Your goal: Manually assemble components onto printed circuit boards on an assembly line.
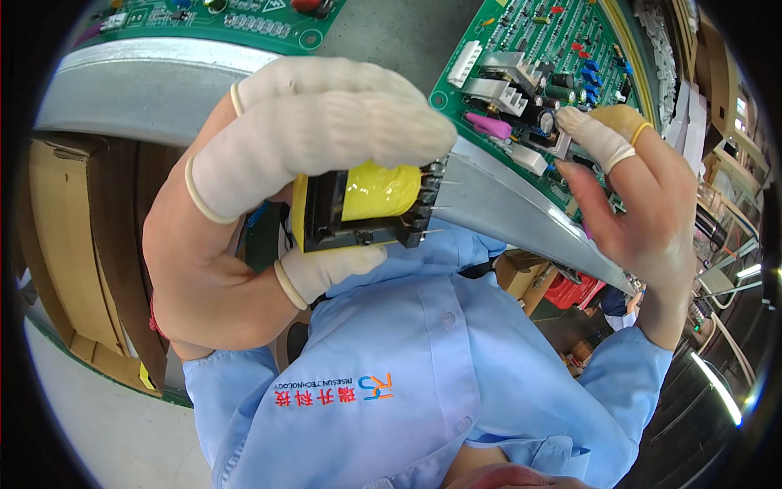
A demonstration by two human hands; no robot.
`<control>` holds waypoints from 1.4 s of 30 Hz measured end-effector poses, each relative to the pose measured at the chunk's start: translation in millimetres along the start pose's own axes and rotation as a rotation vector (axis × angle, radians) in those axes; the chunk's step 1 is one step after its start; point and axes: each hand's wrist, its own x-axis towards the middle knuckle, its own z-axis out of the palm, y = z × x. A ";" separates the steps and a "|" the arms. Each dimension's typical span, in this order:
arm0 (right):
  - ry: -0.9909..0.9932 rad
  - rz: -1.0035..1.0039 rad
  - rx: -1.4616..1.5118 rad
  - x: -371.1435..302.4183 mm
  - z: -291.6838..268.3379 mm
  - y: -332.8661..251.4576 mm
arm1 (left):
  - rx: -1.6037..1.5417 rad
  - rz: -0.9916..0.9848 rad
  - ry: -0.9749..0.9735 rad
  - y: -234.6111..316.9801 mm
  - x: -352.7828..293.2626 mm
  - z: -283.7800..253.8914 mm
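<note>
Landmark = transformer (366,205), held up close to the cam.

Light blue work shirt (423,367) fills the lower mid of the view, below the transformer; collar at the bottom edge, red and blue print on the chest.

Grey metal rail (147,85) curves across upper left, behind and above the transformer. A second grey metal strip (513,216) runs from just right of the transformer's pins down to the right.

Green circuit board (538,73) sits upper right of the transformer, w/ white connector, silver heat sinks, black capacitors and a pink part. Another green board (244,20) at the top edge, above-left.

Brown cardboard box (65,244) to the left of the transformer, behind the left wrist.

Left hand (236,220), white finger cots on fingers and thumb, grips the transformer: fingers over its top, thumb under its base.

Right hand (643,204), well right of the transformer, cots on two fingers (one white, one yellowish), fingertips resting on the comps of the right board; fingers spread, nothing clearly grasped.

Transformer itself: black core and bobbin, yellow tape round the winding, metal pins pointing right.
</note>
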 end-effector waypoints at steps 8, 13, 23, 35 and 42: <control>-0.025 0.123 0.096 -1.8 -0.6 -2.6 | -0.053 -0.021 -0.016 -3.9 5.7 3.4; -0.062 0.197 0.154 -5.5 -1.9 -4.2 | -0.088 -0.060 0.014 -3.5 4.2 6.3; -0.041 0.069 0.070 -8.0 1.6 3.4 | -0.135 0.012 -0.050 -9.7 12.1 6.7; 0.064 0.231 0.078 -13.2 16.4 -15.4 | -0.098 -0.068 -0.085 -0.5 4.7 2.5; 0.095 0.271 0.168 -16.7 19.9 -8.0 | -0.115 -0.159 -0.011 0.9 2.2 8.5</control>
